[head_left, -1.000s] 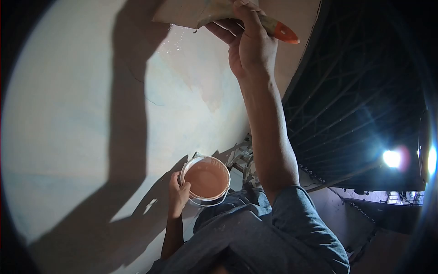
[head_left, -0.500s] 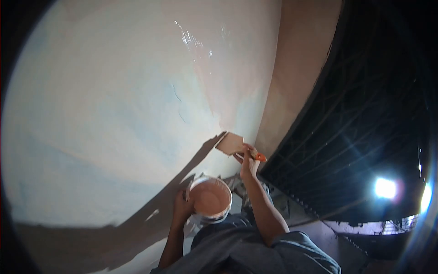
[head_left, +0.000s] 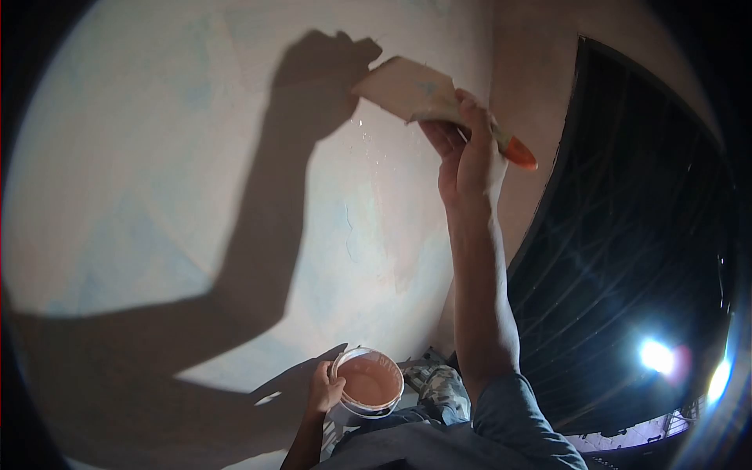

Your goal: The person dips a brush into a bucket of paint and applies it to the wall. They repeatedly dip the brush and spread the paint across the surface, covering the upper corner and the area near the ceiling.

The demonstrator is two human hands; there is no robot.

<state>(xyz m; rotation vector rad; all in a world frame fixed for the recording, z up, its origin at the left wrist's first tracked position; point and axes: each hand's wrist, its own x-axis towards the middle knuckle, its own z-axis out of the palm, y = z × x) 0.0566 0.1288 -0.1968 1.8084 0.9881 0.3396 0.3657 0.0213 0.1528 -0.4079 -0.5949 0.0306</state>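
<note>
My right hand (head_left: 468, 153) is raised high, its fingers closed round the handle of a wide paintbrush (head_left: 415, 90) with an orange handle end. The brush's broad, paint-coated head points left, its tip over the pale wall (head_left: 368, 235). Low in front of my body, my left hand (head_left: 323, 389) grips the rim of a white bucket (head_left: 404, 384), thumb over the edge. Pinkish-brown paint (head_left: 368, 380) lies inside the bucket. Wet glints and a thin crack show on the wall below the brush.
A dark barred panel (head_left: 627, 219) fills the right side, beside a brownish adjoining wall (head_left: 540, 86). A bright lamp (head_left: 656, 356) shines at lower right. My arm's large shadow (head_left: 262, 204) falls across the wall.
My right hand has lifted the paintbrush from low on the wall to high up, stretching the arm. The bucket stays in my left hand, lower in view. My shadow has risen too.
</note>
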